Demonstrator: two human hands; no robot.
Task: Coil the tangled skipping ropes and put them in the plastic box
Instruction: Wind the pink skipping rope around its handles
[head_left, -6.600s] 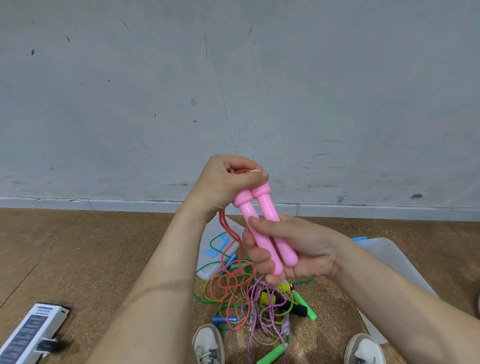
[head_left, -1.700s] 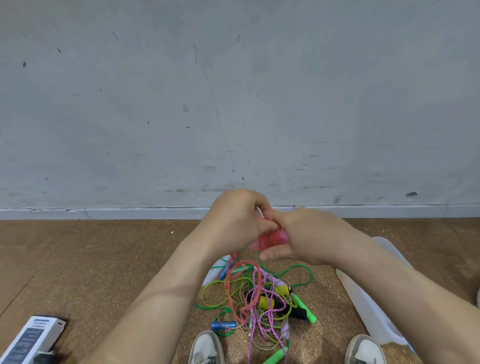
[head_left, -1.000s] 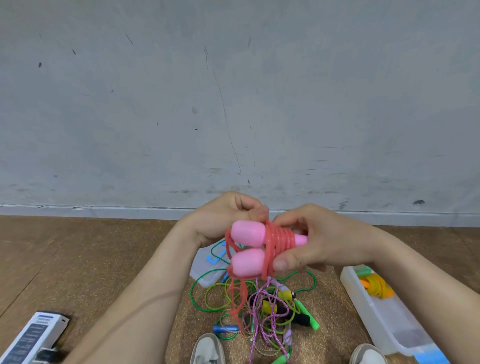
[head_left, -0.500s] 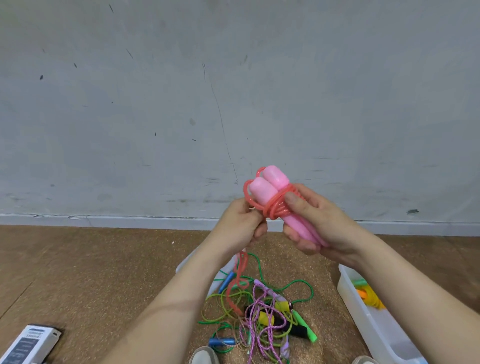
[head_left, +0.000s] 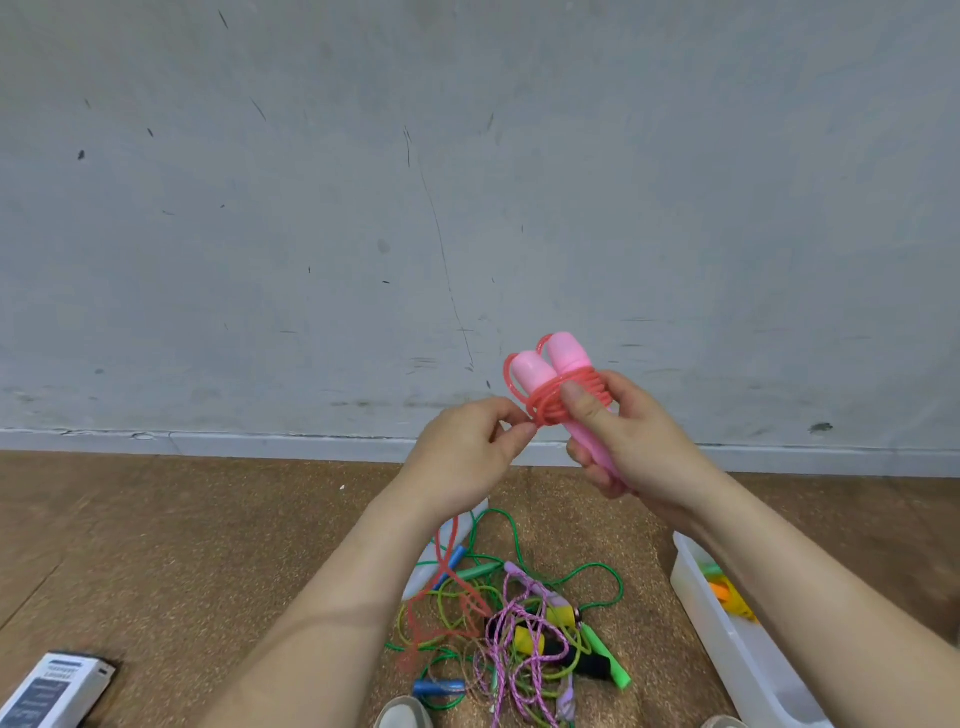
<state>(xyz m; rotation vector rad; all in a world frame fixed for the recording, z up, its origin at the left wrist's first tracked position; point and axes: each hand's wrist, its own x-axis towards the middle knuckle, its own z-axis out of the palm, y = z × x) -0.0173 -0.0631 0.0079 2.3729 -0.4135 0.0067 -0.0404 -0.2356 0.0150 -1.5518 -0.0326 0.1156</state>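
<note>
My right hand (head_left: 626, 439) grips the two pink handles (head_left: 550, 366) of a skipping rope, held together and pointing up. Its red cord (head_left: 551, 402) is wound several times round the handles. My left hand (head_left: 467, 452) pinches the cord just left of the wraps; the loose red tail hangs down behind my left forearm to the floor. A tangle of green, purple and yellow-green ropes (head_left: 511, 634) lies on the floor below. The clear plastic box (head_left: 727, 639) stands at the right with an orange and yellow rope inside.
A white lid (head_left: 441, 551) lies on the cork floor behind my left wrist. A white and dark carton (head_left: 52, 691) sits at the bottom left. My shoes (head_left: 402, 714) show at the bottom edge. A grey wall rises straight ahead.
Over the frames the red cord has been wound round the pink handles. In the last half second both hands stayed raised, and the left hand kept its pinch on the cord.
</note>
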